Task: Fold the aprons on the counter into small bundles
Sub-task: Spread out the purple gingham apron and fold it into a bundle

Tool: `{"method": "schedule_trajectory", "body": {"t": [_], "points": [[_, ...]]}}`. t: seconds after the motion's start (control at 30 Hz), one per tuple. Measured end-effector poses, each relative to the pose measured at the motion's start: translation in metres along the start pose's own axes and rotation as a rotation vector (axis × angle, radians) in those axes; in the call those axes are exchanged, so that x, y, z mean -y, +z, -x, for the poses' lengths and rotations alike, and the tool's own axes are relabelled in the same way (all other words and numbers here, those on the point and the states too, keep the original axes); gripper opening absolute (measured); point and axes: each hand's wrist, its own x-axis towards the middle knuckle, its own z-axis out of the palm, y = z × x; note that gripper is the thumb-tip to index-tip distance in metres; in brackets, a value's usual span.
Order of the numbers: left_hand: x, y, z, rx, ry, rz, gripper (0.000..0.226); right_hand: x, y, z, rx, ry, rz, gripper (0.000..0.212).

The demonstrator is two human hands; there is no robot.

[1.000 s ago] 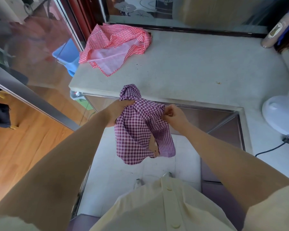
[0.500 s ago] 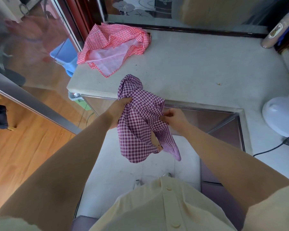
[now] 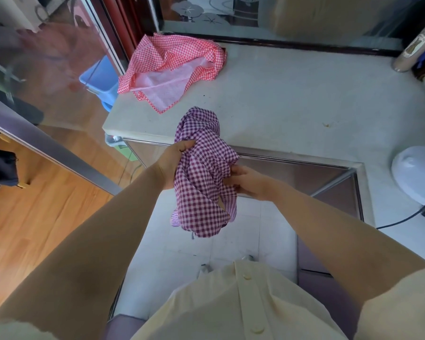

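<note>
A purple-and-white checked apron (image 3: 201, 182) hangs bunched in the air at the front edge of the pale stone counter (image 3: 292, 106). My left hand (image 3: 173, 165) grips its upper left side, fingers curled into the cloth. My right hand (image 3: 248, 181) pinches a fold on its right side. The apron's top lump reaches over the counter edge and its lower part dangles above the floor. A red-and-white checked apron (image 3: 172, 67) lies crumpled at the counter's far left corner, partly showing its pale inner side.
A white fan base (image 3: 417, 173) with a dark cable stands at the right edge of the counter. A tan cylinder (image 3: 412, 52) leans at the back right. Glass panels rise to the left and behind. A blue bin (image 3: 100, 81) shows behind the left glass.
The purple apron has been gathered a little tighter. My right hand has slid lower along its right side while my left hand keeps its grip.
</note>
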Motion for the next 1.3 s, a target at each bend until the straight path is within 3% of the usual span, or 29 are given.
{"method": "schedule_trajectory", "body": {"t": [0.17,0.47,0.53,0.6,0.67,0.77,0.83,0.9,0.97,1.03,1.1,1.13,1.2,1.3], "points": [[0.001,-0.002,0.005,0.003,0.01,0.018,0.036,-0.002,0.002,-0.005,0.029,-0.01,0.084,0.029],[-0.004,-0.01,0.009,-0.07,0.014,-0.039,0.022,-0.009,-0.013,0.003,-0.226,-0.087,0.365,0.018],[-0.005,-0.013,0.009,-0.07,0.028,-0.18,0.021,-0.011,-0.018,0.008,-0.168,-0.042,0.5,0.015],[-0.003,-0.018,0.007,-0.051,0.076,-0.464,0.027,-0.013,-0.021,0.012,-0.106,0.006,0.679,0.016],[0.0,-0.024,0.002,-0.086,0.171,-0.737,0.028,-0.011,-0.022,0.015,-0.153,-0.016,0.822,0.02],[0.0,-0.034,-0.007,-0.271,0.361,-1.141,0.028,-0.011,-0.028,0.016,-0.272,-0.114,0.794,0.022],[-0.001,-0.036,-0.013,-0.406,0.434,-1.296,0.027,-0.012,-0.031,0.016,-0.26,-0.159,0.747,0.027],[-0.001,-0.032,-0.021,-0.475,0.365,-1.349,0.032,-0.01,-0.028,0.017,-0.228,-0.201,0.696,0.024],[0.003,-0.024,-0.025,-0.5,0.248,-1.436,0.058,-0.003,-0.024,0.018,-0.195,-0.239,0.685,0.018],[0.006,-0.013,-0.028,-0.389,0.43,-1.462,0.08,0.003,-0.019,0.018,-0.157,-0.264,0.703,0.019],[0.011,0.01,-0.027,-0.056,0.633,-1.365,0.078,0.01,-0.015,0.018,-0.122,-0.275,0.72,0.02],[0.015,0.024,-0.025,0.124,0.594,-1.293,0.073,0.012,-0.015,0.017,-0.106,-0.272,0.736,0.017],[0.025,0.048,-0.024,0.371,0.354,-1.126,0.063,0.016,-0.017,0.018,-0.071,-0.274,0.762,0.015],[0.033,0.06,-0.028,0.474,0.224,-1.064,0.036,0.016,-0.026,0.024,-0.069,-0.232,0.737,0.014]]}}
